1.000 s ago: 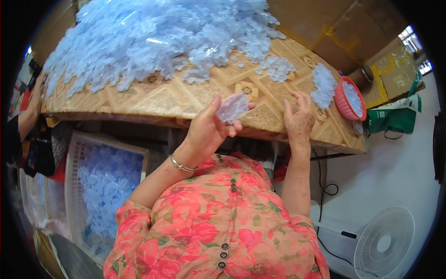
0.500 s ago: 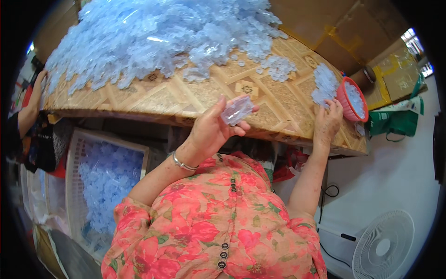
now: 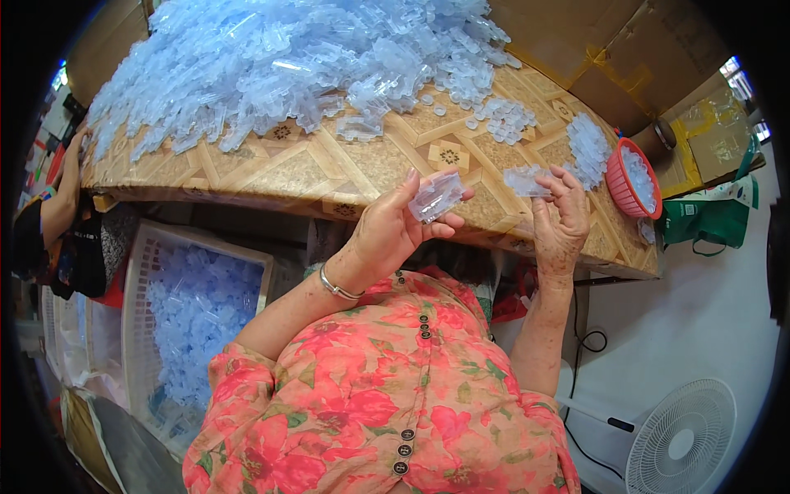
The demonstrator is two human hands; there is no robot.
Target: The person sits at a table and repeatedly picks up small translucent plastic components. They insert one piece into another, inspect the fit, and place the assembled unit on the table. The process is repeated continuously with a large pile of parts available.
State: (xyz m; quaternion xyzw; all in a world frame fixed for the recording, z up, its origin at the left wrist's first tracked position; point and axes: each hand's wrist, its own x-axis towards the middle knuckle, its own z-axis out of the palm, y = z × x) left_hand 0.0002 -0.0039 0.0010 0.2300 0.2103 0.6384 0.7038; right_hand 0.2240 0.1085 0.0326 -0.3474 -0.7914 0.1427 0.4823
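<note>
"Pale blue plastic, and loads of it: that big pile (image 3: 313,74) up around 11 o'clock takes over the far side of your wood-patterned table (image 3: 271,170). What have you got in your grip though?"

"Looking at your left hand (image 3: 393,221), near the middle of the view: you've got a see-through piece (image 3: 436,198) on its 2 o'clock side, thumb along one edge, fingers behind it. So that hand's gripping, palm up-ish."

"Ok, and your right hand (image 3: 563,222) over at 3?"

"Pinching too, I'd say. There's a second clear piece (image 3: 523,180) between your thumb and fingers, sticking out toward 10 or 11 o'clock from that hand, above the near part of the table. It's a bit blurry, so I can't tell exactly which fingers have it."

"Your fingertips are right by that long patch of small clear discs (image 3: 589,146) at 2 o'clock, yeah? Can't tell if they touch."

"Same, can't tell. Just past it you've got the red basket (image 3: 621,184) with clear bits (image 3: 639,175) inside, and a smaller patch of discs (image 3: 504,120) lies between 1 and 2, near the pile's edge."

"And the pale crate (image 3: 137,313) down at 8 holds a heap of bluish pieces (image 3: 193,321), plus there's a white fan (image 3: 680,445) at your 4 o'clock."
</note>
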